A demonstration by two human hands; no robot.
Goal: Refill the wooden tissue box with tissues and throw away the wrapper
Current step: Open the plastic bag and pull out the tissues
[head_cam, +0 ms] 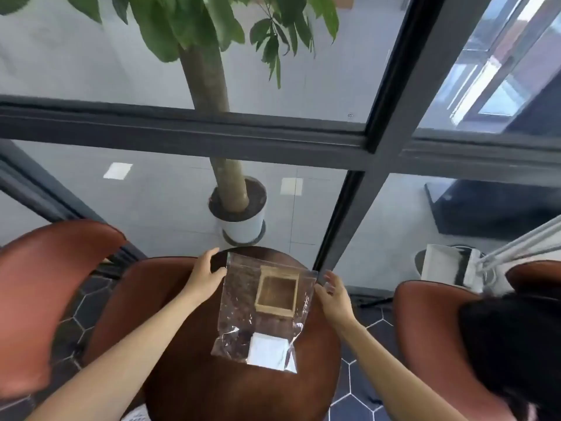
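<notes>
Left hand (206,276) pinches wrapper (243,302) top-left edge; right hand (332,294) pinches its right edge, fingers loosely spread. Both forearms reach forward over table (188,375); wrapper hangs above box (276,291)

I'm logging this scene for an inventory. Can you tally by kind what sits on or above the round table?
Clear plastic wrapper, held up by both hands: 1
Open square wooden tissue box: 1
White folded tissue stack: 1
Hands, left hand and right hand: 2
Total: 5
</notes>
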